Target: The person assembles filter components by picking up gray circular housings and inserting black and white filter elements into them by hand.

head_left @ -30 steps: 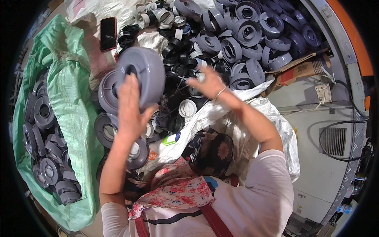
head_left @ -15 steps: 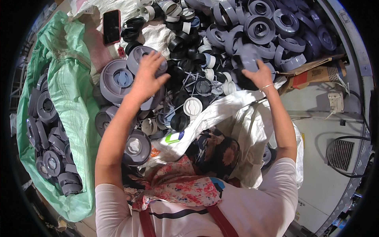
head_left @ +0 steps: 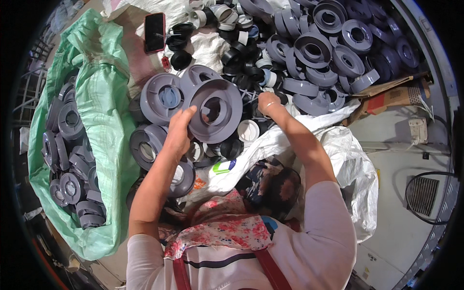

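Grey plastic now occupies our left hand (head_left: 180, 132): its fingers have closed on a tilted ring (head_left: 231, 114), up-left of the white cap (head_left: 248, 130). Our right hand (head_left: 270, 104) has come inward, up-right of the cap, fingers curled; what they hold we cannot tell.

White sacking (head_left: 205, 48): black caps (head_left: 181, 60), grey rings (head_left: 300, 87) heaped on it.

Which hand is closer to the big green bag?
The left hand. It's just right of the green bag, with a gap between, holding a grey ring. The right hand is farther away, beyond that ring.
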Motion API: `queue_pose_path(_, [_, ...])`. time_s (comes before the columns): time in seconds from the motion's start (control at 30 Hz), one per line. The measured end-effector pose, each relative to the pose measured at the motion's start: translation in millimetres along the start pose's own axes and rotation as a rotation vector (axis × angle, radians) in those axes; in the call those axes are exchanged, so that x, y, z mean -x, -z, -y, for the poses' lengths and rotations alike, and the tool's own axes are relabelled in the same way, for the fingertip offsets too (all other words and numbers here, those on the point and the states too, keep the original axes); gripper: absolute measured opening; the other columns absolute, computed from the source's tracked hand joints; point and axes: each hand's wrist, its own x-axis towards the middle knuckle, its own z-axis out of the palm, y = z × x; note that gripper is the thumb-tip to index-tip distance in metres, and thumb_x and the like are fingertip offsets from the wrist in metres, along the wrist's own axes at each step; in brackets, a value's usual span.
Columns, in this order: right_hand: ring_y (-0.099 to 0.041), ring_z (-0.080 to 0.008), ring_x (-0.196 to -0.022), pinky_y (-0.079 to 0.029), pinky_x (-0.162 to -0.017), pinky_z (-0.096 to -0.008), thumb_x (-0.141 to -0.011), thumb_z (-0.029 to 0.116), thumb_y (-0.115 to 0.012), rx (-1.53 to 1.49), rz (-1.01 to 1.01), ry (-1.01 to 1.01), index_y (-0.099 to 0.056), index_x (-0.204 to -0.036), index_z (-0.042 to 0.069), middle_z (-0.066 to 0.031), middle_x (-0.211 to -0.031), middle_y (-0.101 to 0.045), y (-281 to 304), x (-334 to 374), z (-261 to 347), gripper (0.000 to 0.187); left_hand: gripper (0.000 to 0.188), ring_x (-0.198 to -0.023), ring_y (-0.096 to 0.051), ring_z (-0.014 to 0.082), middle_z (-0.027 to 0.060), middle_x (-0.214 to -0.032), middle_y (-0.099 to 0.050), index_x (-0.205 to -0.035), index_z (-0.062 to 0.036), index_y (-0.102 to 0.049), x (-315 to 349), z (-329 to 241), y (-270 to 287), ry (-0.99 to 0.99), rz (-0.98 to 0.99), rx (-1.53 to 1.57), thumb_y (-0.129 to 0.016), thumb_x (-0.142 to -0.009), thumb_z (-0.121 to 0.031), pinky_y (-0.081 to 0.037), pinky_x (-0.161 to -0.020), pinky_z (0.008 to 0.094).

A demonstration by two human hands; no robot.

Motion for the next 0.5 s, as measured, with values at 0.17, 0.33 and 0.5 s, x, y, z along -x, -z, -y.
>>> queue_pose_path(0.17, [-0.062,-0.0311,-0.086,-0.05,-0.074,-0.0376,-0.077,0.016,-0.056,-0.253,-0.357,0.078,-0.066,-0.09,0.003,-0.0168,-0.094,-0.064,31.5,22.2,7.0,0.021,0.038,-0.083,-0.059,0.0181,0.0109,-0.094,-0.059,-0.113,0.0012,-0.045,25.6,1.2,-2.6,-0.158,0.015,-0.039,-0.057,-0.085,-0.022,-0.052,-0.07,0.033])
queue_pose_path(0.33, [-0.055,-0.0207,-0.065,-0.045,-0.063,-0.0274,-0.074,0.019,-0.07,-0.91,-0.435,0.356,-0.063,-0.09,-0.003,-0.0086,-0.072,-0.058,84.5,92.7,46.6,0.028,0.032,-0.087,-0.057,0.0141,0.0079,-0.101,-0.059,-0.112,-0.0016,-0.05,28.9,15.5,-23.2,-0.114,0.133,0.177,-0.055,-0.089,-0.022,-0.046,-0.084,0.0318])
queue_pose_path(0.5, [-0.05,-0.0371,-0.1,-0.042,-0.087,-0.0381,-0.065,0.038,-0.076,-0.594,-0.252,0.569,-0.039,-0.125,-0.001,-0.0232,-0.108,-0.045,109.4,135.7,66.8,0.08,0.034,-0.088,-0.057,0.0124,0.0068,-0.099,-0.06,-0.109,0.0013,-0.052,37.4,25.3,-30.1,-0.182,0.14,0.205,-0.056,-0.088,-0.025,-0.046,-0.08,0.0283])
